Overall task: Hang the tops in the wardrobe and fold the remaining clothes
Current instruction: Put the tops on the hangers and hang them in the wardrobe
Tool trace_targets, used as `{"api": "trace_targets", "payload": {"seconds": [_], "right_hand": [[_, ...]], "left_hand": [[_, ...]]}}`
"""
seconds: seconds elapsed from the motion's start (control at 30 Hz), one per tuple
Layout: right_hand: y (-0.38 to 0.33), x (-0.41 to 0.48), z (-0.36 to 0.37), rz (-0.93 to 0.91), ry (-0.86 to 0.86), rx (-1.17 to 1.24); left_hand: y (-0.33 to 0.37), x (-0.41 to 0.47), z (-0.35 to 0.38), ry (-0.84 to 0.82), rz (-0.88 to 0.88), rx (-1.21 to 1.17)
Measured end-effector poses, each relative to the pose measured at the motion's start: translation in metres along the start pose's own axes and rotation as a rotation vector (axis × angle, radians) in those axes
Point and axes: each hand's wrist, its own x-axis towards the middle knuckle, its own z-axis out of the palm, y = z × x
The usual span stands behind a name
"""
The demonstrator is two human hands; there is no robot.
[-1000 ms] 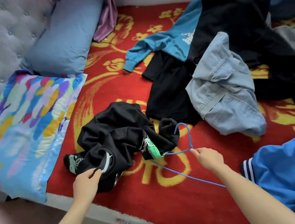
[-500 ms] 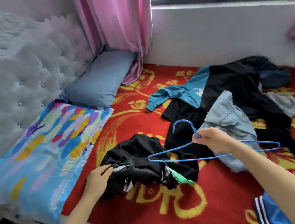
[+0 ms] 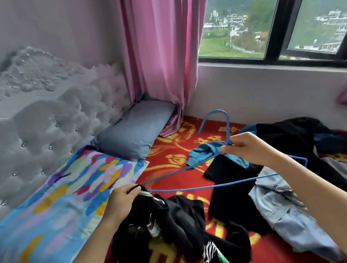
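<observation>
I have the black top (image 3: pixel 181 224) by a bunched edge. My left hand (image 3: pixel 124 199) has fingers and thumb curled round the cloth and holds that part up off the bed. The rest of it sags in a heap on the red blanket (image 3: pixel 171 154), close to the near edge, with a green and white print showing at its lowest fold.

My right hand (image 3: pixel 248 149) grips the blue wire hanger (image 3: pixel 209 186) at the neck just under the hook, fingers closed round the wire. The hanger is in the air above the middle of the bed with its hook pointing up. Its left tip comes right beside my left fingers, though I cannot tell whether it is inside the cloth.

Beyond the hanger a black and teal top (image 3: pixel 210 148) lies spread toward the window side. A pale denim garment (image 3: pixel 290 210) is crumpled to its right, near the right edge, and a grey piece (image 3: pixel 340 168) lies just beside it.

At the headboard end lie a patterned pillow (image 3: pixel 55 203) and, in the far corner, a blue-grey pillow (image 3: pixel 136 129) against the tufted headboard (image 3: pixel 45 127). A pink curtain (image 3: pixel 168 54) hangs down to that corner beside the window (image 3: pixel 263 18).
</observation>
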Motion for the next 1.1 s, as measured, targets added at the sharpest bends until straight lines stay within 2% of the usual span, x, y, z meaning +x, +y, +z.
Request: {"api": "trace_targets", "payload": {"seconds": [0.23,0.5,0.67,0.87,1.0,1.1], "right_hand": [[-0.030,-0.002,-0.012,-0.050,0.036,0.013],[-0.026,-0.011,-0.009,-0.044,0.106,0.041],[-0.021,-0.014,-0.014,-0.025,0.135,0.089],[-0.038,-0.022,-0.029,-0.110,0.134,0.122],[-0.047,-0.026,-0.039,-0.158,0.163,0.065],[-0.049,-0.029,-0.044,-0.170,0.178,0.088]], "left_hand": [[0.002,0.012,-0.011,0.098,0.046,-0.014],[0.006,0.011,-0.021,-0.002,0.025,-0.174],[0.016,0.013,-0.031,-0.027,0.172,-0.037],[0.037,0.011,-0.042,-0.100,0.265,-0.071],[0.049,0.007,-0.048,-0.051,0.322,-0.035],[0.057,0.004,-0.049,-0.022,0.331,-0.107]]}}
